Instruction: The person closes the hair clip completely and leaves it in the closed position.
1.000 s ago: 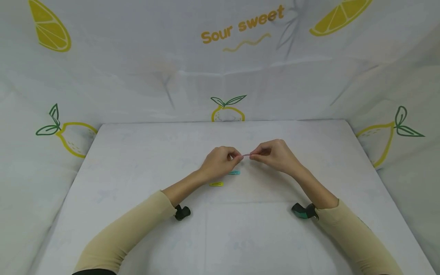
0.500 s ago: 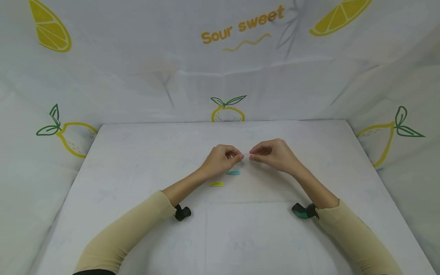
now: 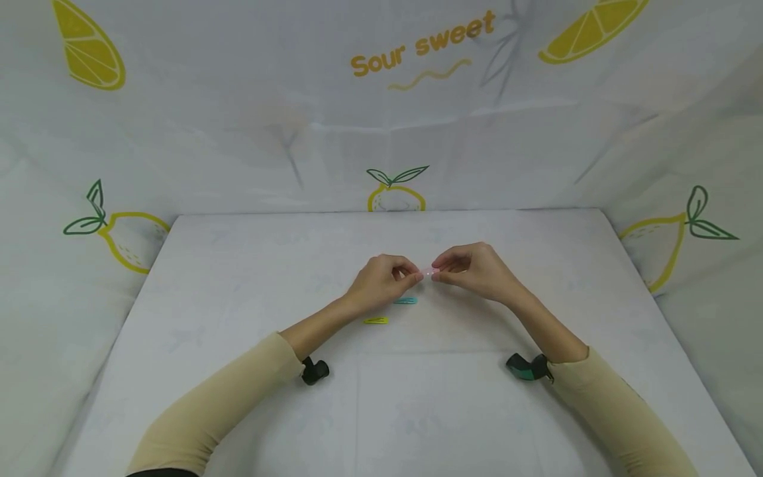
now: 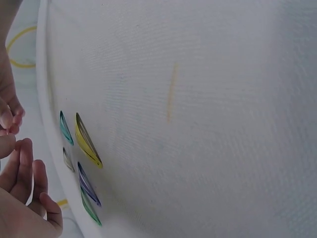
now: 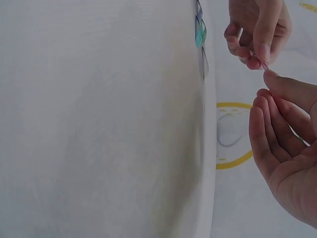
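Observation:
Between both hands, above the table, is a small pink snap hair clip (image 3: 428, 271). My left hand (image 3: 384, 278) pinches its left end between thumb and fingertips. At the other end, my right hand (image 3: 477, 270) pinches it the same way, its remaining fingers loosely bent. In the right wrist view the pink clip (image 5: 265, 66) looks thin, with its ends hidden by fingertips. A teal hair clip (image 3: 406, 301) lies on the table just below my left hand. Nearer the front lies a yellow hair clip (image 3: 376, 320).
The left wrist view shows several clips lying close together, among them a purple clip (image 4: 88, 183), a green clip (image 4: 90, 207) and a pale clip (image 4: 68, 159). A white cloth covers the table (image 3: 417, 411). A lemon-printed curtain (image 3: 238, 132) stands behind it.
The pink clip looked like a thin line between the fingertips and now shows more of its pink face, so it has been turned. Both hands keep their pinch and have barely shifted.

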Action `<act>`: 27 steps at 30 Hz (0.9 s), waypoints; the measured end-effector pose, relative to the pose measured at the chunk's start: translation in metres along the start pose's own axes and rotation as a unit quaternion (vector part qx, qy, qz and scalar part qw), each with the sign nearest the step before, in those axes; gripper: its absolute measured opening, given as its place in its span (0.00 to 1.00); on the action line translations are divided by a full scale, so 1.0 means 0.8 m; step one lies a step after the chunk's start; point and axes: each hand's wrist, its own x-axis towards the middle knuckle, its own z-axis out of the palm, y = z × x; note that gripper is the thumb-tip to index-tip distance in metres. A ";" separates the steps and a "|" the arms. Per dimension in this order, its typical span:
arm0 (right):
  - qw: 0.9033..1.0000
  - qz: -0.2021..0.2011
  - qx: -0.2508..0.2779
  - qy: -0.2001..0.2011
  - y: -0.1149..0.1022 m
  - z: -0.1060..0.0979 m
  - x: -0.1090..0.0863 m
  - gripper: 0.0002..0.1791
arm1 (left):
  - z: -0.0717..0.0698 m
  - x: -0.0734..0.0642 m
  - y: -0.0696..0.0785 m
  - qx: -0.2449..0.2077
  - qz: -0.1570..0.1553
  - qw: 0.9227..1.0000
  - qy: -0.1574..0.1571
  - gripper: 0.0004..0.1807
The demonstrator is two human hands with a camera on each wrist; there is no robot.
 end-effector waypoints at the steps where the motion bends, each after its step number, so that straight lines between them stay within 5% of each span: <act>1: 1.000 0.000 0.002 -0.002 0.000 0.000 0.000 0.10 | -0.001 -0.001 0.000 0.005 0.000 1.000 -0.001 0.11; 27: 0.999 -0.006 -0.032 -0.042 -0.012 0.018 -0.003 0.07 | -0.016 -0.029 -0.011 0.095 0.065 0.993 0.002 0.07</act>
